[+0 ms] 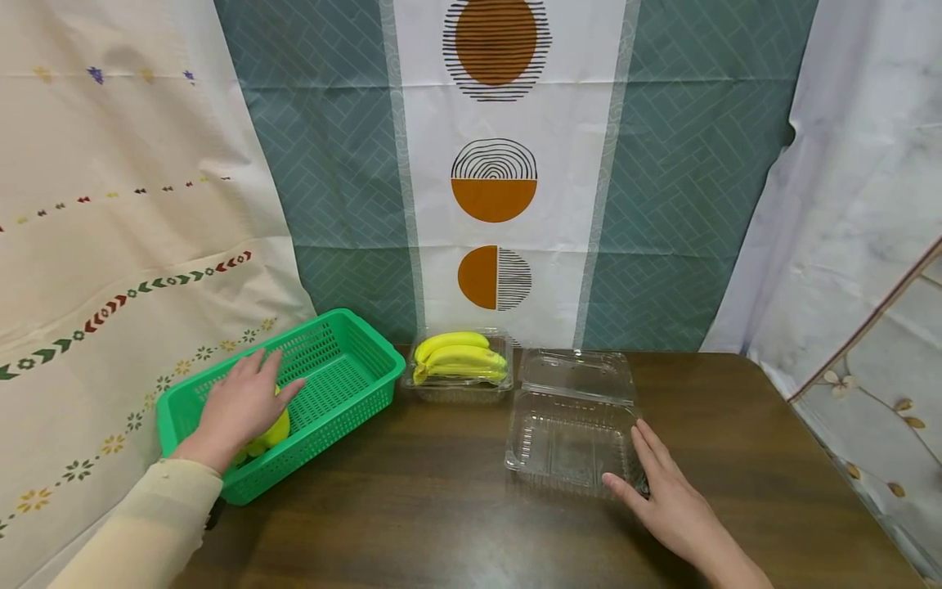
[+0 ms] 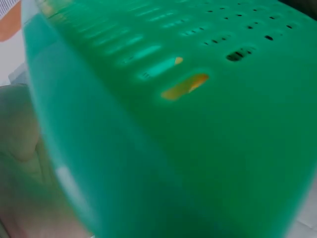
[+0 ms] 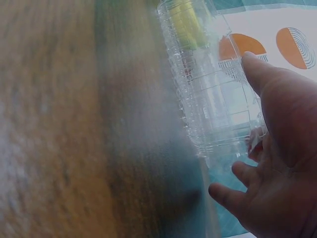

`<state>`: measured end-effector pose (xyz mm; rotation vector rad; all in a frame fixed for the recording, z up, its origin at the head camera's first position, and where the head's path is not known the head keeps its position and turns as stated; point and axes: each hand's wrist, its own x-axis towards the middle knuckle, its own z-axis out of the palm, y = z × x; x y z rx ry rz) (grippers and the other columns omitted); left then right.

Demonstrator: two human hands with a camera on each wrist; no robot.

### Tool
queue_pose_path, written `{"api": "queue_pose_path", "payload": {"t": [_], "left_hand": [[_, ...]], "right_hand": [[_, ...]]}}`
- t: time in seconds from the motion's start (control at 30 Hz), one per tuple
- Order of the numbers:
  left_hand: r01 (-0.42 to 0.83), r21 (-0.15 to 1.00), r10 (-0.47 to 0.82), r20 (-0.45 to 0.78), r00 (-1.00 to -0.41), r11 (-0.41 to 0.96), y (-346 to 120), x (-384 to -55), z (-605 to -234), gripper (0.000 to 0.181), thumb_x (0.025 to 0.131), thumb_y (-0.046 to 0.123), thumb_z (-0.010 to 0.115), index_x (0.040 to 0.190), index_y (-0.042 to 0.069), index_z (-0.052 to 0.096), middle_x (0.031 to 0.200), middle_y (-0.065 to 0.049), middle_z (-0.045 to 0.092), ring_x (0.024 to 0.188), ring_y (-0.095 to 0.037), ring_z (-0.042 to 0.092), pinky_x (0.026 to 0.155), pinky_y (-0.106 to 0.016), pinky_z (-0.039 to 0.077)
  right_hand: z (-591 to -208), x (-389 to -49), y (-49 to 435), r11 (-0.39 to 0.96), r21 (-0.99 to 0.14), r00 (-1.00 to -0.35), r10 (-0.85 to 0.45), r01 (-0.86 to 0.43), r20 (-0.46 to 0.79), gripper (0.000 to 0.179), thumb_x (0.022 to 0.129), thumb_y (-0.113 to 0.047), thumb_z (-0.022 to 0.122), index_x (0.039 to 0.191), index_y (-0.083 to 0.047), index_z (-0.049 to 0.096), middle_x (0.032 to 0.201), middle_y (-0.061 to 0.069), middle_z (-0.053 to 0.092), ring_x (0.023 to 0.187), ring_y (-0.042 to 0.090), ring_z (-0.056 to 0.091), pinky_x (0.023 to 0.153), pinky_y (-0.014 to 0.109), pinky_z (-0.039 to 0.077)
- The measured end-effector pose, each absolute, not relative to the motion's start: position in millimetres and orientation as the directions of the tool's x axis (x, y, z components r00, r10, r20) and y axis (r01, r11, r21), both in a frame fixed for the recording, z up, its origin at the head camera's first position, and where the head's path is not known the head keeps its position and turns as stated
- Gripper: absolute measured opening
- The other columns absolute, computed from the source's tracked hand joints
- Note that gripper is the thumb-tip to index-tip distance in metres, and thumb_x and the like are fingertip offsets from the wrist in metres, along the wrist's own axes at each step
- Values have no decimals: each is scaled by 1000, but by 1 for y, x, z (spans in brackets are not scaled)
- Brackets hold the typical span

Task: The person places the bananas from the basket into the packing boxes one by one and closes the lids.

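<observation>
My left hand [image 1: 240, 401] is over the left part of a green plastic basket [image 1: 368, 401], fingers spread above yellow fruit [image 1: 278, 429] that it partly hides. In the left wrist view the basket wall [image 2: 208, 148] fills most of the picture, with a bit of yellow behind its slots. On the right, a clear plastic clamshell box [image 1: 570, 438] lies with its lid [image 1: 577, 372] folded back. My right hand [image 1: 673, 499] stands at the box's right side, thumb near the front corner and fingers straight along the side. The right wrist view shows thumb and fingers apart beside the clear box [image 3: 223, 99].
A closed clear box [image 1: 459, 393] with yellow bananas [image 1: 459, 356] inside stands between the basket and the open box. All rest on a brown wooden table [image 1: 412, 523]. Patterned cloths [image 1: 353, 164] hang behind and at both sides.
</observation>
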<state>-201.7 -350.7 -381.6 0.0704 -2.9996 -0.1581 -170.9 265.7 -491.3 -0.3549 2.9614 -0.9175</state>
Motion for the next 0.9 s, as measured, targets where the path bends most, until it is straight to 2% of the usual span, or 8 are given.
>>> {"api": "queue_pose_path", "payload": {"t": [0.5, 0.77, 0.9], "left_hand": [[-80, 136, -90, 66, -994, 987, -364, -200, -391, 86, 114, 51, 56, 165, -14, 32, 165, -48, 24, 149, -69, 25, 110, -87, 28], [-107, 142, -112, 24, -993, 984, -369, -199, -394, 90, 113, 56, 54, 165, -13, 31, 163, -49, 24, 148, -70, 25, 109, -88, 29], [-117, 146, -120, 7, -993, 982, -369, -197, -394, 88, 113, 55, 55, 164, -13, 32, 160, -51, 27, 144, -72, 29, 105, -88, 33]], "right_hand": [[-491, -170, 265, 806, -554, -974, -219, -211, 52, 106, 107, -68, 61, 176, -2, 15, 184, 18, 7, 158, 59, 28, 100, 84, 43], [-491, -169, 265, 803, -556, -974, -219, -212, 56, 105, 107, -67, 61, 176, -2, 15, 184, 18, 7, 158, 58, 28, 101, 84, 42], [-492, -170, 265, 803, -556, -974, -218, -212, 56, 105, 107, -67, 61, 176, -2, 15, 184, 18, 7, 158, 58, 28, 102, 84, 42]]}}
